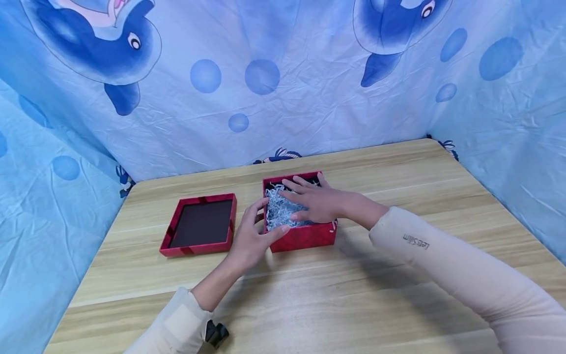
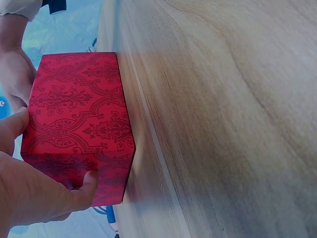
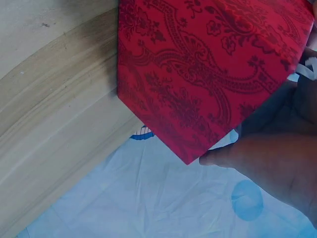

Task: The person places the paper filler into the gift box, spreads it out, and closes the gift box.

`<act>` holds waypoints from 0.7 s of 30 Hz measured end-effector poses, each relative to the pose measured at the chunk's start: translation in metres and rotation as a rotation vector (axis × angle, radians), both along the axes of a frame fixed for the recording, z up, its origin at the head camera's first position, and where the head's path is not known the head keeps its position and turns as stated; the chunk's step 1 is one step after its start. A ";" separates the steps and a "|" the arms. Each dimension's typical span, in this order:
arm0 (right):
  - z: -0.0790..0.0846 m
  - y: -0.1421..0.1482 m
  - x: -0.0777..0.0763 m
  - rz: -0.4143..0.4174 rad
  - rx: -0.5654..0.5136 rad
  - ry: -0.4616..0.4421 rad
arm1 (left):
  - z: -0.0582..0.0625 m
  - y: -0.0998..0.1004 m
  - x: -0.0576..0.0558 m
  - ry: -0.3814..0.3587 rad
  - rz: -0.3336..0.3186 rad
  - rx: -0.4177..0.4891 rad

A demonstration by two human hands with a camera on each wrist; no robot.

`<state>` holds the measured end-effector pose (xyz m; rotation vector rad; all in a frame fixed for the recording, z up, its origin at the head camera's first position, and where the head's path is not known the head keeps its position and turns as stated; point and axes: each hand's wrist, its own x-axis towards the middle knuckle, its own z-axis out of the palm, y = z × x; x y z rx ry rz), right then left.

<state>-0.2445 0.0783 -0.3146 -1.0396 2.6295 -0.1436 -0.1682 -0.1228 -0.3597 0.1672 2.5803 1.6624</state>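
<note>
One box (image 1: 306,238) is held by the left grip (image 1: 250,239); beneath the right grip (image 1: 317,200), outspread and unclenched, shreds (image 1: 277,211) are seen; left of both, a lid (image 1: 202,223) is laid.

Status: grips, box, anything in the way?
Left grip holds box at near-left corner. Right grip spread over shredded paper. Lid left of box, out of the way.

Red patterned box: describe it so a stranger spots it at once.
On the wood-grain table in the head view, the left hand grips the red patterned box at its near-left corner. Unlike the shallow red lid to its left, this one is deeper and holds pale shredded paper.
</note>
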 end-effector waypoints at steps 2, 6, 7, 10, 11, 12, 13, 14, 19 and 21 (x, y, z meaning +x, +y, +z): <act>0.002 0.003 0.001 -0.001 -0.013 0.006 | 0.000 0.000 0.000 0.001 -0.001 0.001; 0.009 0.011 0.003 -0.002 -0.021 0.002 | 0.000 0.000 0.001 0.003 -0.002 0.002; 0.011 0.014 0.003 -0.003 -0.019 0.001 | 0.000 0.000 0.001 0.004 -0.002 0.003; 0.017 0.021 0.004 0.000 -0.004 0.002 | 0.001 0.000 0.001 0.004 0.000 0.006; 0.019 0.024 0.004 -0.001 0.000 0.001 | 0.001 0.000 0.001 0.003 0.001 0.006; 0.021 0.026 0.005 -0.002 0.001 -0.004 | 0.000 0.000 0.000 0.001 0.002 0.007; 0.023 0.029 0.005 -0.004 0.000 -0.011 | 0.000 0.000 0.000 0.000 0.004 0.008; 0.024 0.031 0.005 -0.004 -0.002 -0.017 | 0.000 0.000 0.000 -0.002 0.006 0.008; 0.029 0.045 0.008 -0.019 -0.019 -0.057 | -0.001 0.000 0.000 -0.004 0.012 0.007; 0.030 0.050 0.009 -0.026 -0.025 -0.074 | -0.001 0.000 0.000 -0.002 0.013 0.006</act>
